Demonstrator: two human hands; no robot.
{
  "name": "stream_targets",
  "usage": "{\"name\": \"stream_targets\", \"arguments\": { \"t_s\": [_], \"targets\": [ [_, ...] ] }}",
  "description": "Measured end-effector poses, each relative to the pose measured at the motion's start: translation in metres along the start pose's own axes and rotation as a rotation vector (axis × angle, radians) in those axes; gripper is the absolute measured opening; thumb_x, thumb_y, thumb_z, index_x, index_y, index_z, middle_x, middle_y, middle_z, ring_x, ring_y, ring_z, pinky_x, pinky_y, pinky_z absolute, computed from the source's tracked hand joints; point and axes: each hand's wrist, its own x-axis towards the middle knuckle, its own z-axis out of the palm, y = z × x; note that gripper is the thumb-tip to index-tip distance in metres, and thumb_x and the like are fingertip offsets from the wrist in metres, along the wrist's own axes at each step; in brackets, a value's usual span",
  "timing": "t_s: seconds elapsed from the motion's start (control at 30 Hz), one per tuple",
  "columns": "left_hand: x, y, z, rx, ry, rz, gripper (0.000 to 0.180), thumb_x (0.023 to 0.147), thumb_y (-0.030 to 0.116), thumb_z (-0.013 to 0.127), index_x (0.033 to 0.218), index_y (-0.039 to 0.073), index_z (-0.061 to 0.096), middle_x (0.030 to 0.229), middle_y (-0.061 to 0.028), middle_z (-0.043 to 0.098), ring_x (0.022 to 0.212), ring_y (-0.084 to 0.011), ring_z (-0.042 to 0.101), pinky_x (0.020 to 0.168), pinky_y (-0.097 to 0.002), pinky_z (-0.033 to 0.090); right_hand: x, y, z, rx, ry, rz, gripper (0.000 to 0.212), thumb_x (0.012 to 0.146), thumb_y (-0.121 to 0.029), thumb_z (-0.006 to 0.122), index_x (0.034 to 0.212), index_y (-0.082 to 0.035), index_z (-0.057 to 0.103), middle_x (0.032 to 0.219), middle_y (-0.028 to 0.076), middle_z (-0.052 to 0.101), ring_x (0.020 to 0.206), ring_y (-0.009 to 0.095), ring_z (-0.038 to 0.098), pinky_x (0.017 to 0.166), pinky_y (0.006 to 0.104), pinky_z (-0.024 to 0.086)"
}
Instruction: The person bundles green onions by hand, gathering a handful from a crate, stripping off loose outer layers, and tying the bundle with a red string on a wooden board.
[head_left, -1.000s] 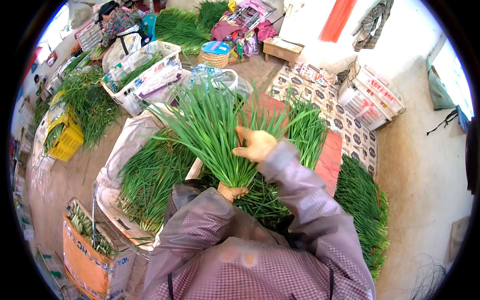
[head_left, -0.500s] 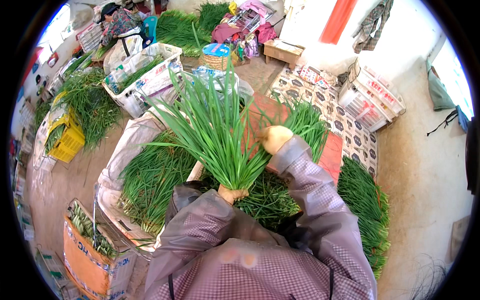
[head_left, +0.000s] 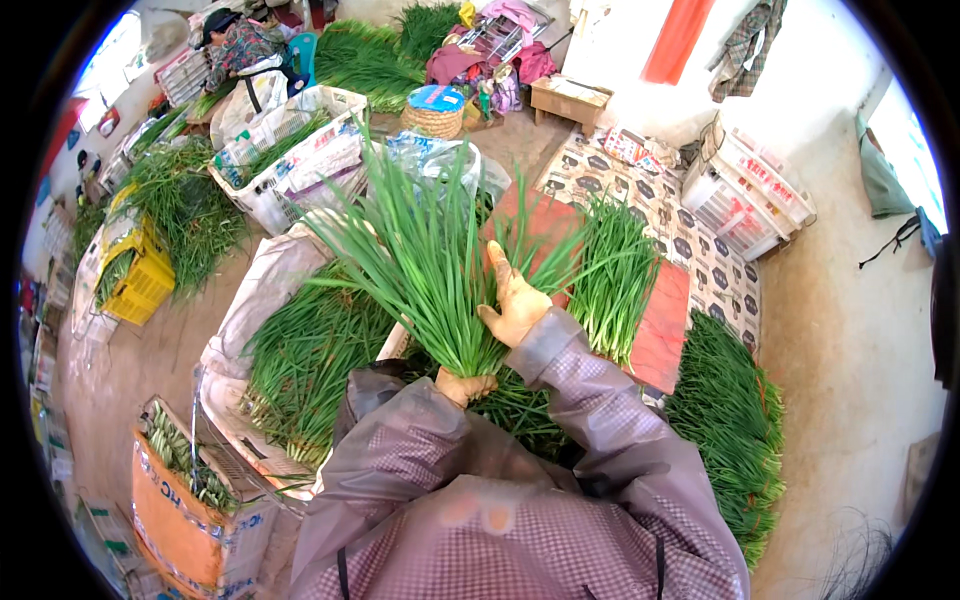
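My left hand point(head_left: 465, 388), in a pale glove, is closed round the lower end of a big bunch of Chinese chives point(head_left: 425, 265). The long green leaves fan upward and away from me. My gloved right hand point(head_left: 518, 308) is at the bunch's right side, thumb and forefinger spread apart against the leaves; some finger parts are hidden. Right of that hand, a smaller heap of chives point(head_left: 612, 285) lies on a red board point(head_left: 662, 335). Below my hands, more chives point(head_left: 525, 415) show between my sleeves.
To the left stands a cloth-lined basket point(head_left: 245, 300) with chives. A long chive pile point(head_left: 730, 430) lies at right. Farther off are a yellow crate point(head_left: 145, 285), white crates point(head_left: 745, 195), a low wooden stool point(head_left: 570, 100) and a seated person point(head_left: 245, 50). An orange-sided box point(head_left: 175, 510) stands near left.
My right hand has come left and nearer, its fingers opening from a closed, blurred shape to spread against the bunch. My left hand keeps its hold; the heap on the board shows more fully.
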Motion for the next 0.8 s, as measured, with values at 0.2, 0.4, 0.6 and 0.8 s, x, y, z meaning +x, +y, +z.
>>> {"name": "stream_targets", "arguments": {
  "t_s": [0.2,0.4,0.6,0.8],
  "targets": [
    [-0.005,0.011,0.008,0.078,0.028,0.010,0.046,0.060,-0.009,0.072,0.103,0.001,0.060,0.082,-0.0081,0.063,0.066,-0.0198,0.062,0.055,-0.0300,0.049,-0.004,0.002,-0.005,-0.046,-0.078,-0.284,0.043,0.075,-0.021,0.062,0.118,-0.013,0.058,0.090,0.014,0.058,0.078,0.032,0.061,0.068,0.0408,0.051],
    [0.006,-0.004,-0.003,0.211,0.044,0.025,0.056,0.060,-0.012,0.072,0.112,0.002,0.057,0.092,-0.0083,0.065,0.072,-0.0199,0.063,0.057,-0.0302,0.050,0.003,-0.008,0.006,-0.232,-0.233,-0.176,0.057,0.079,-0.028,0.059,0.128,-0.002,0.047,0.081,0.018,0.064,0.075,0.033,0.065,0.063,0.0403,0.051],
    [0.006,-0.009,-0.007,0.196,0.016,-0.005,0.059,0.061,-0.013,0.072,0.115,0.002,0.055,0.095,-0.0085,0.065,0.073,-0.0196,0.063,0.055,-0.0292,0.050,0.012,-0.014,0.012,-0.388,-0.273,-0.234,0.036,0.073,-0.015,0.056,0.104,0.001,0.058,0.076,0.016,0.065,0.070,0.032,0.065,0.060,0.0412,0.051],
    [0.006,-0.004,-0.019,0.102,-0.010,-0.051,0.052,0.064,-0.008,0.072,0.113,-0.001,0.056,0.094,-0.0141,0.065,0.070,-0.0209,0.063,0.053,-0.0287,0.050,0.053,-0.021,-0.022,-0.398,-0.576,-0.150,0.024,0.079,-0.014,0.052,0.097,-0.003,0.064,0.097,0.014,0.067,0.090,0.030,0.066,0.076,0.0392,0.053]
  ]
}}
